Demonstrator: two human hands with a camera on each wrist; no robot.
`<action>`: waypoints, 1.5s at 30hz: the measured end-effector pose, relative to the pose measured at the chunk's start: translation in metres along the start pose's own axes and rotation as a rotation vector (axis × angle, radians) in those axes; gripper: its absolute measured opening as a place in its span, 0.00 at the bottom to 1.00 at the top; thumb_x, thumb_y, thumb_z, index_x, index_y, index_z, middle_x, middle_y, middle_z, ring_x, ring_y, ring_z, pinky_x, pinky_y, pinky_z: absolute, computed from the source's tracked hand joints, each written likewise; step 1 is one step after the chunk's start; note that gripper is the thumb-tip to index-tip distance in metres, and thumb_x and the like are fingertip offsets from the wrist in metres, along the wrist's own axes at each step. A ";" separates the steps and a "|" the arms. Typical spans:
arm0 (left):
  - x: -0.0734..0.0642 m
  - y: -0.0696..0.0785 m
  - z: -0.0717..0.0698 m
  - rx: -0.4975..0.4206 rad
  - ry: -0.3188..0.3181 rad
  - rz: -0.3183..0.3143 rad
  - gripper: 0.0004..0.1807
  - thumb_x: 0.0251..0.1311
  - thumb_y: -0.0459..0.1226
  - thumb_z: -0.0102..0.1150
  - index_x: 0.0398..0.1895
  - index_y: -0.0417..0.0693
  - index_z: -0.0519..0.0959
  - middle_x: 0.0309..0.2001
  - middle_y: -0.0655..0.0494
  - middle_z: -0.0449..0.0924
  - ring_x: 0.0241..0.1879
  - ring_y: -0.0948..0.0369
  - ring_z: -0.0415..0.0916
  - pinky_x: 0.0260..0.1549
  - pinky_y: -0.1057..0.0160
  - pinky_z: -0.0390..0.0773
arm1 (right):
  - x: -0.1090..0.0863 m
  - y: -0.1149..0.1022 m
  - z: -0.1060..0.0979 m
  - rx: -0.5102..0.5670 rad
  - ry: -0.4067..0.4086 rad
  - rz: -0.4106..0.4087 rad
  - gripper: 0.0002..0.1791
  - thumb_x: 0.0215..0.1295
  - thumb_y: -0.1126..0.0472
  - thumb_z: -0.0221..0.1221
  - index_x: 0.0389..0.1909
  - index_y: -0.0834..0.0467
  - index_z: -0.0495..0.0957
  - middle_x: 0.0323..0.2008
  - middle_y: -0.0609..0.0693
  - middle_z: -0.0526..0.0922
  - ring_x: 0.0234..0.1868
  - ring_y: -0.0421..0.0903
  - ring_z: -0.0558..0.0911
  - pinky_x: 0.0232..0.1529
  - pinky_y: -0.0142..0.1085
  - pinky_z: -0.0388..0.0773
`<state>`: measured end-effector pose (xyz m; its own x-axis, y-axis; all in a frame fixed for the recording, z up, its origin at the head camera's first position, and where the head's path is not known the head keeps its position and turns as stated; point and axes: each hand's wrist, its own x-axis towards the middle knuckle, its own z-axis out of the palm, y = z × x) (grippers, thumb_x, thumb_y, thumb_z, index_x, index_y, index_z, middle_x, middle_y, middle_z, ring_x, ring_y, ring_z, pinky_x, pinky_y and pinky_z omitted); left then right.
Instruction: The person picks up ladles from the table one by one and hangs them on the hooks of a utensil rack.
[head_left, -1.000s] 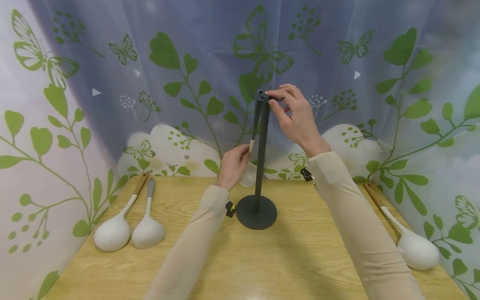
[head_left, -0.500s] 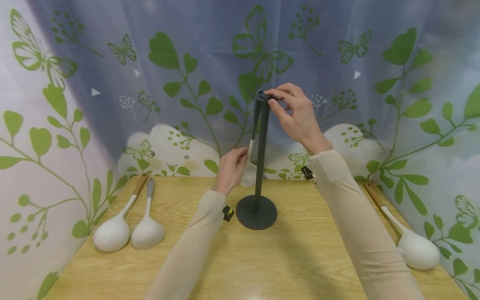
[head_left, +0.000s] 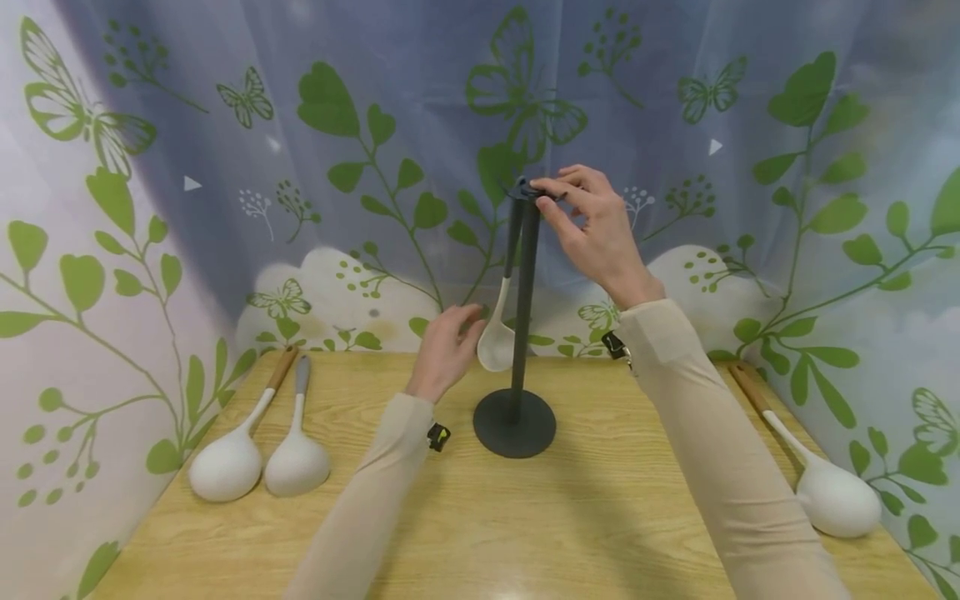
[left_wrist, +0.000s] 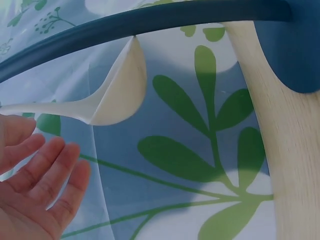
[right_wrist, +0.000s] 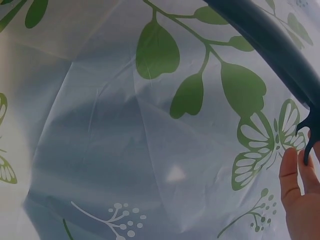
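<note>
A black utensil stand [head_left: 523,333] with a round base rises from the table, hooks at its top. From a hook on its left side hangs a ladle [head_left: 497,343] with a white bowl and neck and a dark handle. My left hand [head_left: 447,348] is just left of the ladle's bowl, holding nothing. In the left wrist view the fingers [left_wrist: 67,160] are loosely spread below the ladle's neck, and the bowl's rim meets the pole. My right hand [head_left: 596,233] pinches a hook [right_wrist: 311,131] at the stand's top between thumb and fingers.
On the table's left lie a white ladle with a wooden handle [head_left: 227,465] and a white ladle with a grey handle [head_left: 297,462]. Another wooden-handled white ladle [head_left: 836,498] lies at the right edge. A leaf-patterned curtain [head_left: 420,100] surrounds the back and sides.
My left hand has let go of the hanging ladle's neck and drawn down and left, uncovering the bowl. The right hand has stayed at the stand's top.
</note>
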<state>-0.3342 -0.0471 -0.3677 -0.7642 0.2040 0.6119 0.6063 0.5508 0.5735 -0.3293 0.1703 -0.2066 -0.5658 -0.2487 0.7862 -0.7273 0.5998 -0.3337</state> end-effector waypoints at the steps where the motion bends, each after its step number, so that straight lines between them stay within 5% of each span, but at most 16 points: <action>1: -0.002 -0.001 -0.001 0.010 -0.003 0.002 0.15 0.70 0.35 0.55 0.56 0.39 0.79 0.49 0.44 0.82 0.48 0.51 0.81 0.47 0.57 0.83 | 0.000 0.000 0.000 -0.002 0.004 -0.001 0.18 0.72 0.53 0.56 0.58 0.54 0.80 0.57 0.56 0.75 0.66 0.48 0.68 0.48 0.43 0.75; 15: -0.032 -0.021 -0.023 -0.007 0.030 -0.063 0.17 0.69 0.35 0.56 0.58 0.38 0.77 0.50 0.42 0.82 0.50 0.49 0.80 0.48 0.52 0.82 | -0.005 0.002 0.006 -0.017 0.072 -0.059 0.16 0.71 0.56 0.58 0.55 0.56 0.82 0.49 0.57 0.79 0.66 0.49 0.69 0.43 0.43 0.74; 23: -0.051 -0.035 -0.037 0.134 -0.054 -0.182 0.18 0.70 0.41 0.55 0.57 0.40 0.78 0.49 0.45 0.83 0.47 0.52 0.81 0.46 0.52 0.81 | -0.003 0.003 0.008 -0.037 0.124 -0.107 0.15 0.69 0.57 0.60 0.54 0.56 0.83 0.47 0.56 0.80 0.64 0.50 0.71 0.40 0.39 0.73; 31: -0.063 -0.041 -0.044 0.217 -0.095 -0.234 0.19 0.70 0.43 0.54 0.57 0.40 0.79 0.48 0.44 0.84 0.46 0.50 0.82 0.44 0.48 0.81 | -0.003 0.003 0.006 -0.043 0.133 -0.108 0.15 0.70 0.57 0.60 0.54 0.56 0.83 0.49 0.58 0.81 0.67 0.50 0.70 0.65 0.47 0.70; 37: -0.070 -0.040 -0.046 0.233 -0.098 -0.238 0.20 0.70 0.43 0.54 0.57 0.40 0.79 0.48 0.44 0.84 0.46 0.50 0.82 0.44 0.49 0.81 | -0.004 0.002 0.004 -0.048 0.130 -0.096 0.15 0.70 0.56 0.59 0.54 0.55 0.83 0.50 0.58 0.81 0.68 0.49 0.70 0.63 0.47 0.71; 45: -0.083 -0.046 -0.053 0.252 -0.092 -0.271 0.21 0.70 0.44 0.55 0.57 0.38 0.79 0.48 0.41 0.84 0.45 0.49 0.82 0.44 0.48 0.81 | -0.004 0.001 0.004 -0.049 0.122 -0.086 0.15 0.71 0.56 0.58 0.54 0.56 0.83 0.51 0.58 0.80 0.66 0.49 0.70 0.45 0.46 0.77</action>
<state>-0.2869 -0.1323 -0.4155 -0.9130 0.0890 0.3980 0.3149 0.7739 0.5494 -0.3294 0.1689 -0.2124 -0.4491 -0.2083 0.8689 -0.7492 0.6176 -0.2392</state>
